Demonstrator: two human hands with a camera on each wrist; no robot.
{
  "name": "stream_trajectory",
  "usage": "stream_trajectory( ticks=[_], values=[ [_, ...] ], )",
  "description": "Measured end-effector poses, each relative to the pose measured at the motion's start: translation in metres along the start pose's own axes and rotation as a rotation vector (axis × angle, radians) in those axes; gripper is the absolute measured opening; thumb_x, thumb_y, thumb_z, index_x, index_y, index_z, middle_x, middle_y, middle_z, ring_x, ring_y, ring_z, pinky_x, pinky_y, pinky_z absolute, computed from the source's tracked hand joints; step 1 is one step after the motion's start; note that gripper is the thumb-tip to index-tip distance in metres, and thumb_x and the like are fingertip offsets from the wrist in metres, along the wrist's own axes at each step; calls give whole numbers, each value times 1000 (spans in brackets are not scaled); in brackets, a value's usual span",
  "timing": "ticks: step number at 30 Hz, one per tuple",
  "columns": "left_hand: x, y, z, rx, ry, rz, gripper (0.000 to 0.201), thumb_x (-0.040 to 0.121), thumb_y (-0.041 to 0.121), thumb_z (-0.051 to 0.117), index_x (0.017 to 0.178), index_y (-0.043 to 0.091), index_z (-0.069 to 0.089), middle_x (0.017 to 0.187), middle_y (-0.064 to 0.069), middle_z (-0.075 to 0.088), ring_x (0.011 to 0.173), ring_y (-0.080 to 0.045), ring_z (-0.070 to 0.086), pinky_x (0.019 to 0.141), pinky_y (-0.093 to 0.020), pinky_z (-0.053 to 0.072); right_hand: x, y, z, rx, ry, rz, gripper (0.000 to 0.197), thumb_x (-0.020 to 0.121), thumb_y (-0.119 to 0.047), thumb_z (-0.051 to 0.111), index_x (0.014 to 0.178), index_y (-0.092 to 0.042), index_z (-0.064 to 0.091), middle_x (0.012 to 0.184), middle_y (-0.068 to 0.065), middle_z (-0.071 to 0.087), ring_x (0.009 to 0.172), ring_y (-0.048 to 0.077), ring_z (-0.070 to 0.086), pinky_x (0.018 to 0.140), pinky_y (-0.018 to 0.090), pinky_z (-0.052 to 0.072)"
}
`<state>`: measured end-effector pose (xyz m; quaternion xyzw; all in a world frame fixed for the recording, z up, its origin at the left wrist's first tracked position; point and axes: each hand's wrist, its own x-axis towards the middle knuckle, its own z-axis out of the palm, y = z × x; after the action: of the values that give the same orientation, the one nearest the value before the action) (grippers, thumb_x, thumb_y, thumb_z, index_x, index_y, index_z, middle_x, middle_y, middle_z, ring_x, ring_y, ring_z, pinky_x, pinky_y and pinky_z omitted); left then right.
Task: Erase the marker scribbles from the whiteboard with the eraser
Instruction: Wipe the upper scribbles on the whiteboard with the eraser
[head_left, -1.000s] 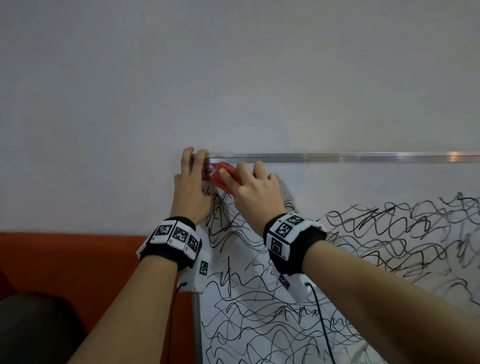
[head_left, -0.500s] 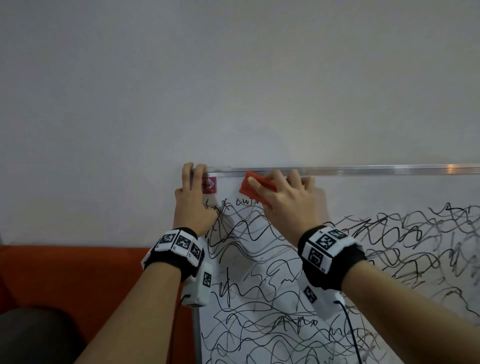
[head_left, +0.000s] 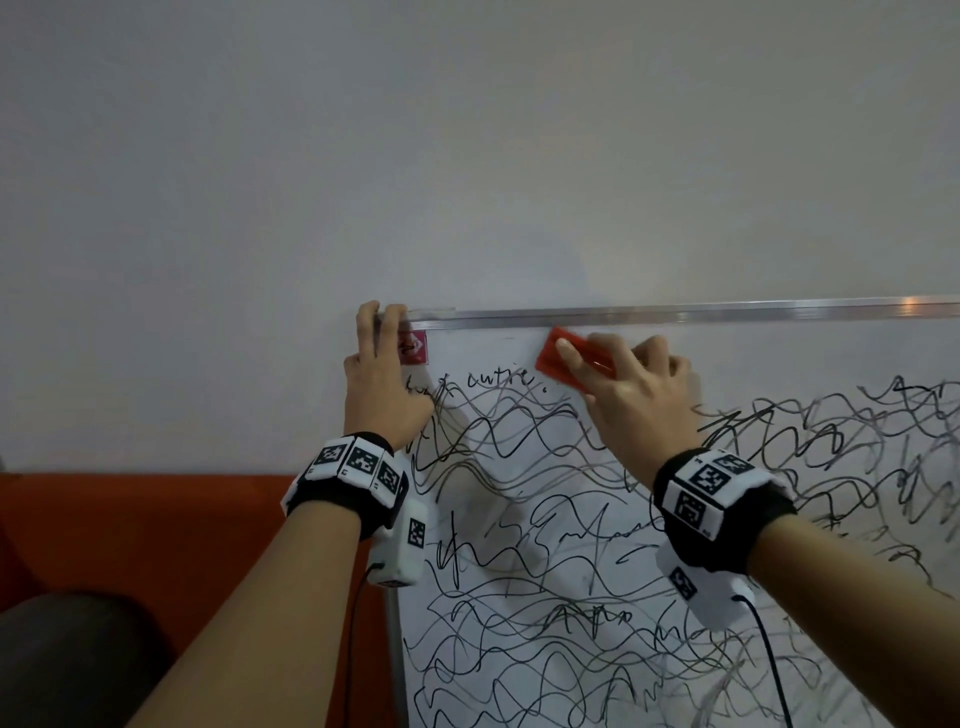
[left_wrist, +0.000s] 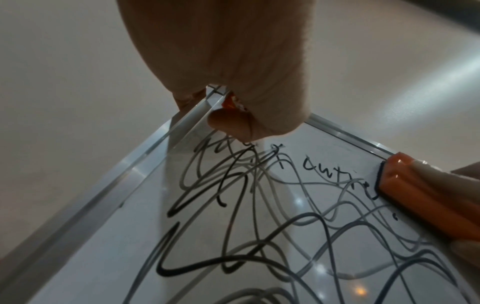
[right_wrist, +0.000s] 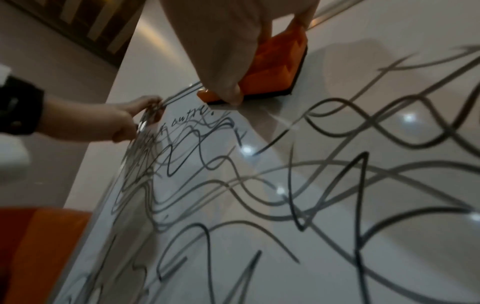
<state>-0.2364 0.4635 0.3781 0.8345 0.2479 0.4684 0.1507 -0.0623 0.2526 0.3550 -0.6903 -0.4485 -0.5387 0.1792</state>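
Observation:
The whiteboard (head_left: 779, 358) is covered with black marker scribbles (head_left: 519, 447), and a strip under its top frame is bare. My right hand (head_left: 628, 395) grips the red-orange eraser (head_left: 550, 358) and presses its dark felt side against the board just below the top frame. The wrist views show the eraser (left_wrist: 420, 197) (right_wrist: 275, 72) flat on the surface beside small handwriting. My left hand (head_left: 379, 374) holds the board's top-left corner, fingers over the frame and thumb on the face. In the right wrist view my left hand (right_wrist: 124, 121) grasps that same corner.
The aluminium frame (head_left: 727, 310) runs along the top edge. A red sticker (head_left: 414, 347) sits in the corner by my left fingers. A plain grey wall (head_left: 467, 156) lies behind, with an orange-red panel (head_left: 130, 530) and a dark rounded object (head_left: 67, 660) at lower left.
My right hand has slid the eraser rightward along the top edge, away from the corner, uncovering the red sticker and the small writing. My left hand has kept its hold on the corner.

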Motion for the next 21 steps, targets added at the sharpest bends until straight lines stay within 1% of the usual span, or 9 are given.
stream_trajectory(
  ticks=[2, 3, 7, 10, 11, 15, 17, 19, 21],
  values=[
    [0, 0, 1, 13, 11, 6, 93, 63, -4, 70, 140, 30, 30, 154, 7, 10, 106, -39, 44, 88, -42, 49, -4, 0, 3, -9, -19, -112, 66, 73, -20, 83, 134, -28, 60, 121, 5, 61, 90, 34, 48, 71, 44, 43],
    [0, -1, 2, 18, 11, 9, 93, 63, -5, 70, 140, 30, 29, 154, 6, 10, 106, -39, 44, 88, -41, 49, -3, 5, 4, -22, -21, -135, 67, 73, -19, 83, 134, -29, 60, 121, 4, 60, 91, 32, 46, 72, 44, 43],
    [-2, 0, 1, 28, 9, 10, 94, 62, -5, 69, 140, 30, 29, 154, 7, 9, 104, -38, 45, 84, -37, 47, -4, 7, 2, -15, 16, 5, 64, 76, -18, 79, 135, -28, 59, 125, 4, 59, 94, 33, 43, 72, 45, 41],
    [-3, 0, 0, 27, 6, 1, 94, 62, -5, 68, 140, 30, 29, 154, 8, 9, 105, -39, 45, 82, -35, 45, -15, -1, 2, 9, -52, -144, 69, 74, -14, 80, 137, -28, 57, 126, 5, 57, 92, 34, 45, 73, 46, 39],
    [-3, -1, 0, 27, 6, 4, 94, 62, -5, 68, 140, 30, 29, 154, 8, 9, 105, -39, 45, 81, -34, 44, -16, 1, 3, -11, -67, -165, 70, 74, -14, 80, 138, -28, 56, 126, 5, 57, 92, 34, 46, 72, 46, 39],
    [-2, -1, -3, 27, -8, 14, 95, 64, -5, 69, 142, 31, 29, 155, 8, 8, 108, -38, 45, 82, -32, 41, -20, 0, 2, -1, -46, 50, 66, 78, -20, 79, 139, -28, 55, 128, 4, 57, 91, 36, 47, 70, 44, 39],
    [-4, 1, -5, 22, -18, 2, 95, 65, -5, 69, 143, 31, 28, 156, 8, 7, 110, -38, 44, 81, -33, 43, -27, -7, 3, 11, -71, -7, 69, 75, -18, 80, 139, -27, 55, 127, 4, 57, 90, 34, 45, 70, 44, 37],
    [-4, 2, -7, 16, -29, -11, 96, 66, -6, 69, 144, 32, 28, 157, 9, 5, 111, -38, 44, 81, -38, 49, -24, -5, 1, -4, -86, -64, 69, 75, -17, 81, 138, -27, 56, 127, 4, 57, 91, 33, 45, 71, 43, 36],
    [-4, 4, -7, 12, -31, -18, 96, 66, -7, 69, 143, 33, 27, 157, 10, 5, 111, -39, 44, 83, -40, 51, -15, -2, 0, -9, -63, 5, 65, 77, -20, 80, 138, -28, 56, 126, 3, 57, 91, 34, 47, 71, 43, 37]
  ],
)
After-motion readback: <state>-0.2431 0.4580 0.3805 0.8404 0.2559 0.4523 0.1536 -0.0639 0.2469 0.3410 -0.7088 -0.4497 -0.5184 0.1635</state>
